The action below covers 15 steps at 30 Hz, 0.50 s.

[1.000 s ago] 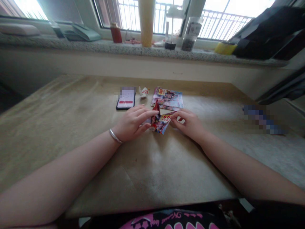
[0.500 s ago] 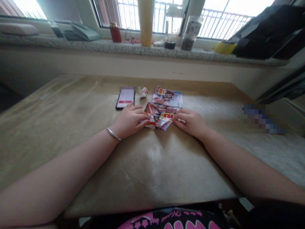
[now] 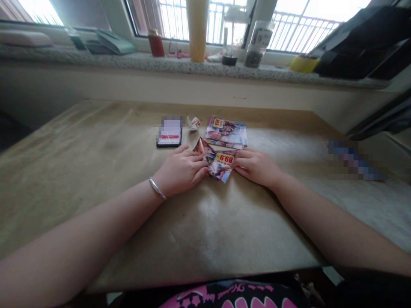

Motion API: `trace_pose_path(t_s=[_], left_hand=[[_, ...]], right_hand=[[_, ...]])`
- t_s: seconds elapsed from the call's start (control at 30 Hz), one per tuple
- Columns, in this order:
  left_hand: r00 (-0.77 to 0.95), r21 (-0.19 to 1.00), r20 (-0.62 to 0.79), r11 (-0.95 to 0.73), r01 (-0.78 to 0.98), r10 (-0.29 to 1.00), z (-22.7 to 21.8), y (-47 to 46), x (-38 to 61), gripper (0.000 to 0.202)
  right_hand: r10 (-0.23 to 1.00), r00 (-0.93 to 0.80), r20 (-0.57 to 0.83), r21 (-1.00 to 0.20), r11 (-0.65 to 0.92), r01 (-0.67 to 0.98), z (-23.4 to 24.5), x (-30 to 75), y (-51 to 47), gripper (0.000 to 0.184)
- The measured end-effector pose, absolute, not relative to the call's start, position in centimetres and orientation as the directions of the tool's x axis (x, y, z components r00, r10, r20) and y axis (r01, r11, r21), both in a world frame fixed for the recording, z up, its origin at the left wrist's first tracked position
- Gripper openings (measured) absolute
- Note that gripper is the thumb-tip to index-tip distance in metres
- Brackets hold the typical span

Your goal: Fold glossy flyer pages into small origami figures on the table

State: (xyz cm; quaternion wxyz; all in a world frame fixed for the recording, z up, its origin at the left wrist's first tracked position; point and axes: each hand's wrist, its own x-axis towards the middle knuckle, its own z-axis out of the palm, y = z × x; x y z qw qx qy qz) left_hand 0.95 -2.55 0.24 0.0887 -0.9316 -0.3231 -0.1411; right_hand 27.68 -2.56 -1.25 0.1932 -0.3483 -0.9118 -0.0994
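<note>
A glossy printed paper sheet (image 3: 221,164), partly folded and marked 89.9, lies on the table between my hands. My left hand (image 3: 184,168), a silver bangle at its wrist, presses its fingertips on the sheet's left side. On the opposite side my right hand (image 3: 255,166) pinches the sheet's right edge between thumb and fingers. Just beyond the sheet lies a small stack of similar printed leaflets (image 3: 229,130). A small folded paper piece (image 3: 194,124), white and red, stands to the left of that stack.
A phone (image 3: 170,133) with a lit screen lies beyond my left hand on the table (image 3: 205,239). To the far right is a blurred bluish thing (image 3: 355,160). A window sill (image 3: 128,60) behind the table carries bottles, a jar and a dark bag.
My left hand has shifted right and slightly toward me, away from the phone, its fingers closing over the sheet. The sheet's near corner now points further toward me. My right hand has barely moved.
</note>
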Motion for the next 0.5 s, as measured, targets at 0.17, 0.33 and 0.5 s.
trace_pose_path(t_s=[0.17,0.33,0.5], left_hand=[[0.896,-0.081,0.231,-0.911,0.405,0.379,0.2,-3.0,1.2,0.040],[0.894,-0.037,0.240,-0.917,0.398,0.379,0.0,-2.8,1.3,0.038],[0.889,0.011,0.265,-0.923,0.384,0.373,-0.3,-2.5,1.4,0.035]], right_hand=[[0.624,-0.664,0.412,-0.019,0.734,0.679,-1.1,27.5,-2.6,0.014],[0.660,-0.608,0.441,-0.146,0.721,0.677,-1.5,27.2,-2.4,0.013],[0.720,-0.497,0.485,-0.339,0.679,0.651,-2.0,26.4,-2.3,0.011]])
